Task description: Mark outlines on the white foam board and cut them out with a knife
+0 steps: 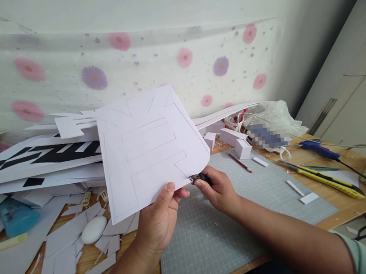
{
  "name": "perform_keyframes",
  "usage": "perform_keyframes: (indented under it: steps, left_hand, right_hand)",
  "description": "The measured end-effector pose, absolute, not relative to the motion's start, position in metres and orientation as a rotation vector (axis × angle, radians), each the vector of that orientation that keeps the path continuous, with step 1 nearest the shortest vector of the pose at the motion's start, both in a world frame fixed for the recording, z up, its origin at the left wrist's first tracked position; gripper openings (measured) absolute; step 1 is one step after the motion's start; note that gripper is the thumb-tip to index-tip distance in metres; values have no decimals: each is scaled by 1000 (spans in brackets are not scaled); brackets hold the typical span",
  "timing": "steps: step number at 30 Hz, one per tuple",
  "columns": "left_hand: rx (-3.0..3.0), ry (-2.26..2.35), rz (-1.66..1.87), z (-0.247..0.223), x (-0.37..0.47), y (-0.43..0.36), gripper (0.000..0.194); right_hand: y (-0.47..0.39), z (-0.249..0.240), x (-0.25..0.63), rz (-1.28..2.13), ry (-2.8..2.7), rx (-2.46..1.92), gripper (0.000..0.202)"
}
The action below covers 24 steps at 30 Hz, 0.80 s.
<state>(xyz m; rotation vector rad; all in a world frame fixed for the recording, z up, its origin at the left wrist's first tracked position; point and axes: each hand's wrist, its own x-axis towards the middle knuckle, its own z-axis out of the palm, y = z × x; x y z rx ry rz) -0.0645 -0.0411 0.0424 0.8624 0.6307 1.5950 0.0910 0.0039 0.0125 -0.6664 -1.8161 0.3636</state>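
A white foam board sheet (152, 148) with pencilled outlines of a character is held up and tilted above the cutting mat (186, 254). My left hand (162, 217) grips its lower edge, thumb on the front face. Close by, at the lower right edge, my right hand (219, 188) is closed around a small black tool (203, 178) with a short metal tip. That tip touches or nearly touches the sheet beside a drawn line; the fingers hide most of the tool, so its exact kind is unclear.
White offcuts (62, 249) litter the table's left side near a blue cup (17, 217). Boards with black shapes (42, 156) are stacked behind. A pencil (240, 162), a yellow utility knife (327, 180) and a blue glue gun (319, 149) with its cord lie right.
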Motion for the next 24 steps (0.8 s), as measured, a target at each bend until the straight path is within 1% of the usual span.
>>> perform_keyframes:
  steps: [10, 16, 24]
  left_hand:
    - [877, 594, 1590, 43, -63, -40, 28]
    - [888, 581, 1584, 40, -65, -39, 28]
    - [930, 528, 1536, 40, -67, -41, 38]
  right_hand:
    - [2, 6, 87, 608, -1784, -688, 30]
    - [2, 4, 89, 797, -1740, -632, 29]
    - [2, 7, 92, 942, -1698, -501, 25]
